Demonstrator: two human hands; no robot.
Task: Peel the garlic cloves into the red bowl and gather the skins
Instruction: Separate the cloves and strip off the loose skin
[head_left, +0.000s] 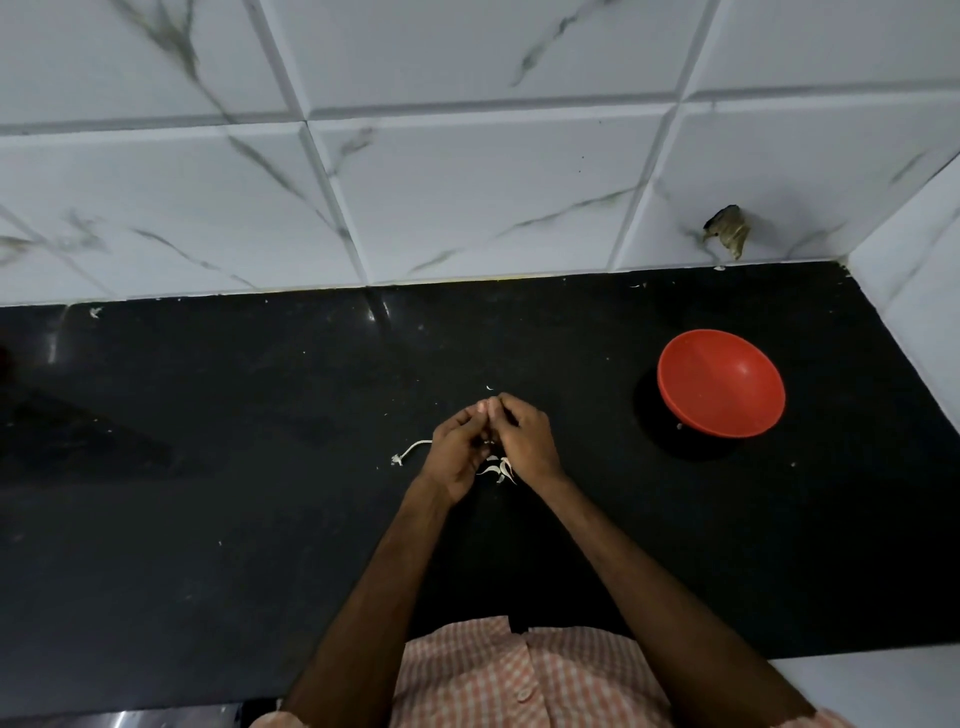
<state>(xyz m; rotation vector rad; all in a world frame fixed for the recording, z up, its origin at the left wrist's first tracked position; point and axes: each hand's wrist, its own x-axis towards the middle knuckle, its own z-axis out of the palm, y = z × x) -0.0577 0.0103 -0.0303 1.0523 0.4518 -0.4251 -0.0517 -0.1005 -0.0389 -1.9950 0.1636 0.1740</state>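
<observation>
My left hand (457, 453) and right hand (525, 436) meet over the middle of the black bench (208, 519). The fingers are curled and the fingertips (480, 408) are pinched together in one joint grip on something small. I judge it to be a garlic clove, but my fingers hide it. Loose garlic skins (496, 470) lie on the bench just below my hands. A pale stalk scrap (410, 449) lies just left of my left hand. The red bowl (721, 384) stands well apart to my right and looks empty.

The bowl is not under my hands, so a clove slipping from the pinch could drop onto the bench and roll away. My right forearm could also scatter the light skins if it swings toward the bowl.

Open bench lies to my left and between my hands and the bowl. The tiled wall (467, 182) closes the far edge. A side wall (924, 291) stands near the bowl's far side. The near edge runs by my checked shirt (519, 675).
</observation>
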